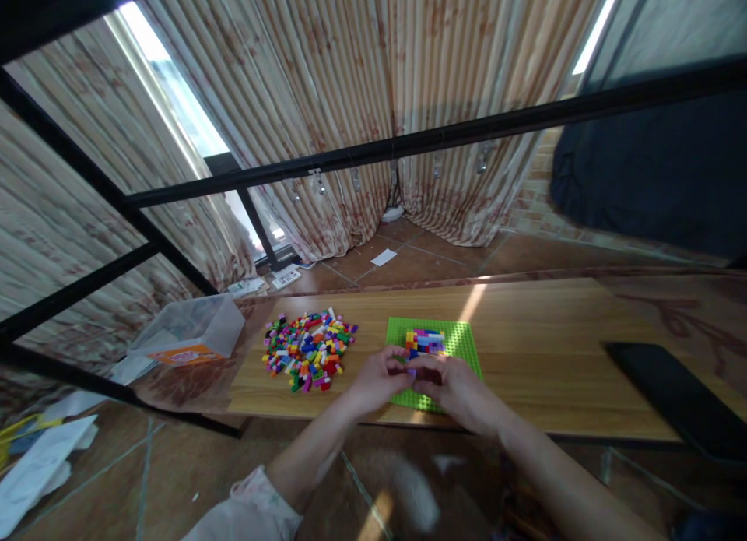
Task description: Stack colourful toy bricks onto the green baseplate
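In the head view, our left hand [378, 379] and right hand [460, 384] came together fingertip to fingertip over the near part of the green baseplate [464, 345] on the bench [537, 354], with a small purple brick [412, 374] at their meeting point, though we could not tell which hand gripped it. The built block cluster [426, 341] lay on the baseplate just beyond our fingers, its longer side apparently running left to right, its near edge partly hidden, and our right hand looked the nearer.
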{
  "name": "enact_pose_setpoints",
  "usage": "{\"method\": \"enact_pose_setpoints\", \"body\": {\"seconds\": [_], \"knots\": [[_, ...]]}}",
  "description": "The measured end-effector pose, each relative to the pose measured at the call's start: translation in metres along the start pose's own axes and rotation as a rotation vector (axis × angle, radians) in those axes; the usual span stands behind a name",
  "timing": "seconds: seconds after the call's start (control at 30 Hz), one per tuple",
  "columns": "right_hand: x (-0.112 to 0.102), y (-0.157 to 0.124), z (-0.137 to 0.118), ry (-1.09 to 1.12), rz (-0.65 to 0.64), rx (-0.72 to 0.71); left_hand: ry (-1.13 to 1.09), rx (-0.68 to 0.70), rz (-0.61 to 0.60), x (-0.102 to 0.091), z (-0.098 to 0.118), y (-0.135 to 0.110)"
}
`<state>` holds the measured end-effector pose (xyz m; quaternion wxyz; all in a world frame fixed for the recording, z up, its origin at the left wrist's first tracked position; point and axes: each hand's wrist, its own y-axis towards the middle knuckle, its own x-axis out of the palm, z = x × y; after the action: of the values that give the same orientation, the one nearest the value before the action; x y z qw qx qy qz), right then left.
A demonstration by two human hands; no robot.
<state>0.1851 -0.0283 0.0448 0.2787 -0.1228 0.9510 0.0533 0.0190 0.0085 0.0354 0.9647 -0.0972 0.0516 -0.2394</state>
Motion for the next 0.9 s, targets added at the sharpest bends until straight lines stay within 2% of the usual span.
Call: {"method": "enact_pose_setpoints", "body": {"seconds": [0.1,0.2,0.4,0.57,0.67,0.8,0.9], "knots": [[-0.004,0.0,0.0,0.055,-0.014,0.019,-0.065,-0.046,-0.032,-0.002,0.001,0.002],[-0.008,-0.001,0.001,0.088,-0.085,0.011,-0.111,-0.097,-0.12,-0.006,0.001,0.003],[-0.014,-0.004,0.003,0.192,-0.216,0.126,-0.138,-0.182,-0.291,-0.008,0.002,0.004],[-0.019,-0.001,0.011,0.168,-0.221,0.139,-0.157,-0.178,-0.286,-0.004,-0.003,0.007],[-0.02,0.006,0.02,0.093,-0.09,0.132,-0.134,-0.098,-0.19,-0.005,-0.007,0.012],[-0.018,0.02,0.034,-0.011,0.2,0.167,0.085,0.09,0.126,-0.014,-0.014,0.028],[-0.014,0.03,0.041,-0.102,0.283,0.223,0.26,0.186,0.296,-0.022,-0.024,0.044]]}}
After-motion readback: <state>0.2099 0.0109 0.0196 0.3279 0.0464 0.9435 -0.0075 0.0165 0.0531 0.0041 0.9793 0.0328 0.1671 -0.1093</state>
